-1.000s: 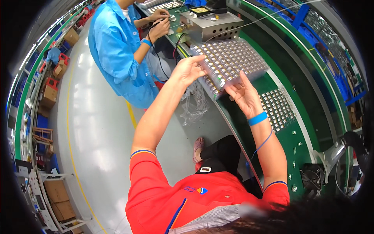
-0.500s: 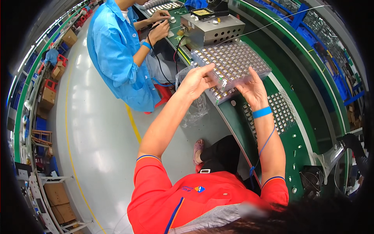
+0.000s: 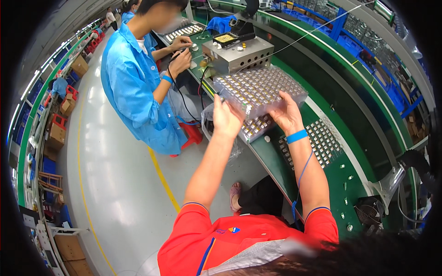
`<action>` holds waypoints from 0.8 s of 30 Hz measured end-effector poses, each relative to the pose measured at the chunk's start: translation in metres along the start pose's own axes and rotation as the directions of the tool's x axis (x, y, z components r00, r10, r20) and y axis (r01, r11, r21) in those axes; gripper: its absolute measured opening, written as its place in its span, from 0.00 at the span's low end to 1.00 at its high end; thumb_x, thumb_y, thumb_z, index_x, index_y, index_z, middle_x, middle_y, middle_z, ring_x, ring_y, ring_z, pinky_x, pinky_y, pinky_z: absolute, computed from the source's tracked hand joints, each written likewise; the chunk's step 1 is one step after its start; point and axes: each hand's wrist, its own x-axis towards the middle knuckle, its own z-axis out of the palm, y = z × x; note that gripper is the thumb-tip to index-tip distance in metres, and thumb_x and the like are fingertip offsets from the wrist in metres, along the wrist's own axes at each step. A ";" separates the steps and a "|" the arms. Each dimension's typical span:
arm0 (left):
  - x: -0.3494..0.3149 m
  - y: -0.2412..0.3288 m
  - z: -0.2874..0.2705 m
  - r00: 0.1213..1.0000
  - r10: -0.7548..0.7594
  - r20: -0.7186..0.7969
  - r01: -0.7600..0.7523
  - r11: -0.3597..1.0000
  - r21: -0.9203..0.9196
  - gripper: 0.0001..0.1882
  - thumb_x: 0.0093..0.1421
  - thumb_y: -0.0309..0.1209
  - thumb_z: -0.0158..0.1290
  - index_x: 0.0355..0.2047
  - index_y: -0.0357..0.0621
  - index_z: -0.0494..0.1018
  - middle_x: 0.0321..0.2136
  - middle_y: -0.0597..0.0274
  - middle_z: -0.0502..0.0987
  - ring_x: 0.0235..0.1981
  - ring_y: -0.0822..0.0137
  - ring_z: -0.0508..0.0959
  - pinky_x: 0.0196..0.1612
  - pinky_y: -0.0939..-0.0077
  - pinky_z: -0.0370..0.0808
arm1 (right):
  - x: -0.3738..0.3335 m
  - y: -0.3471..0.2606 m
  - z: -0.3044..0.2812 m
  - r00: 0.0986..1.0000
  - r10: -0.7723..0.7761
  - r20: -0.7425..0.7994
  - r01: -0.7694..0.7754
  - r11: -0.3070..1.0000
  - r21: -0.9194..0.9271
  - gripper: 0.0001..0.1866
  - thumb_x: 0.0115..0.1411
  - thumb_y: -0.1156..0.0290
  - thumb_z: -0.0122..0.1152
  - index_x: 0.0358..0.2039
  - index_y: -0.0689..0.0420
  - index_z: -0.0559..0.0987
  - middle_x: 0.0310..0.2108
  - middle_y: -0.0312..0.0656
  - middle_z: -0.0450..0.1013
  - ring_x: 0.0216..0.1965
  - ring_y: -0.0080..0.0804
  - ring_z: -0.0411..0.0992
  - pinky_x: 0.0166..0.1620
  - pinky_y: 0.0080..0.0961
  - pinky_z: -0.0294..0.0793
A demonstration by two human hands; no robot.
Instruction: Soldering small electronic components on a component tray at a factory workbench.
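A stack of clear plastic trays [image 3: 262,89], full of rows of small metallic parts, is between my hands above the green bench. My left hand [image 3: 229,117] presses against its near left corner, fingers partly hidden behind the edge. At the near right side, my right hand [image 3: 287,116] grips the stack with the thumb up along the side and the other fingers curled low. Beneath it lies another filled tray [image 3: 256,128], partly covered. A blue wrist strap [image 3: 297,136] with a cord circles my right wrist.
Right of my forearm, a filled tray [image 3: 322,142] lies on the bench, with several loose small parts [image 3: 345,186] nearer me. A metal box [image 3: 241,55] stands beyond the stack. At left, a co-worker in blue [image 3: 133,83] handles small parts. A small fan [image 3: 368,210] sits at right.
My left hand has shifted from over the stack's left corner down to its side, thumb now upright. The view has turned slightly, showing more of the co-worker.
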 end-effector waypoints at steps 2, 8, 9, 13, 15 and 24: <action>-0.005 -0.022 0.021 0.994 0.086 -0.075 -0.077 0.991 0.113 0.33 0.64 0.55 0.30 0.56 0.41 0.60 0.54 0.55 0.66 0.56 0.56 0.64 0.60 0.57 0.57 | 0.001 -0.001 -0.002 1.000 -0.003 -0.004 0.003 1.000 -0.027 0.14 0.57 0.72 0.55 0.44 0.60 0.68 0.46 0.49 0.69 0.47 0.46 0.69 0.47 0.45 0.72; 0.005 -0.042 0.029 0.989 0.111 -0.102 -0.099 0.989 0.111 0.36 0.61 0.61 0.27 0.56 0.46 0.60 0.54 0.57 0.66 0.53 0.55 0.65 0.55 0.55 0.60 | -0.002 -0.010 -0.007 0.992 -0.041 0.121 0.044 0.999 -0.023 0.14 0.57 0.71 0.55 0.43 0.59 0.68 0.44 0.48 0.70 0.46 0.45 0.69 0.50 0.46 0.69; 0.002 -0.046 0.034 0.989 0.090 -0.118 -0.081 0.994 0.080 0.35 0.62 0.59 0.28 0.56 0.44 0.61 0.53 0.57 0.66 0.54 0.56 0.65 0.55 0.57 0.60 | -0.003 -0.016 -0.011 0.992 -0.022 0.126 0.027 0.999 -0.038 0.13 0.57 0.71 0.55 0.42 0.60 0.68 0.44 0.48 0.70 0.47 0.46 0.68 0.51 0.47 0.68; 0.002 -0.043 0.002 0.981 0.189 0.041 -0.184 0.977 -0.108 0.29 0.60 0.48 0.35 0.54 0.40 0.62 0.54 0.56 0.65 0.56 0.59 0.63 0.58 0.65 0.58 | -0.011 -0.012 -0.006 0.996 -0.036 0.079 0.039 0.998 -0.042 0.11 0.57 0.70 0.56 0.39 0.59 0.69 0.41 0.48 0.70 0.42 0.47 0.70 0.44 0.43 0.73; -0.007 -0.048 0.002 0.959 0.271 0.078 -0.268 0.962 -0.057 0.29 0.57 0.45 0.37 0.54 0.39 0.62 0.53 0.57 0.66 0.56 0.60 0.63 0.59 0.67 0.56 | -0.014 -0.017 -0.006 0.998 -0.039 0.052 0.042 0.998 -0.051 0.09 0.57 0.69 0.56 0.37 0.57 0.71 0.39 0.47 0.72 0.40 0.45 0.73 0.40 0.39 0.77; -0.042 -0.056 -0.008 0.836 0.177 0.519 -0.377 0.873 0.310 0.43 0.33 0.25 0.49 0.57 0.40 0.56 0.55 0.64 0.61 0.58 0.66 0.59 0.61 0.73 0.52 | -0.031 -0.028 0.007 0.997 -0.060 0.049 0.062 0.997 -0.038 0.11 0.58 0.71 0.54 0.40 0.60 0.72 0.41 0.47 0.73 0.41 0.42 0.73 0.44 0.39 0.76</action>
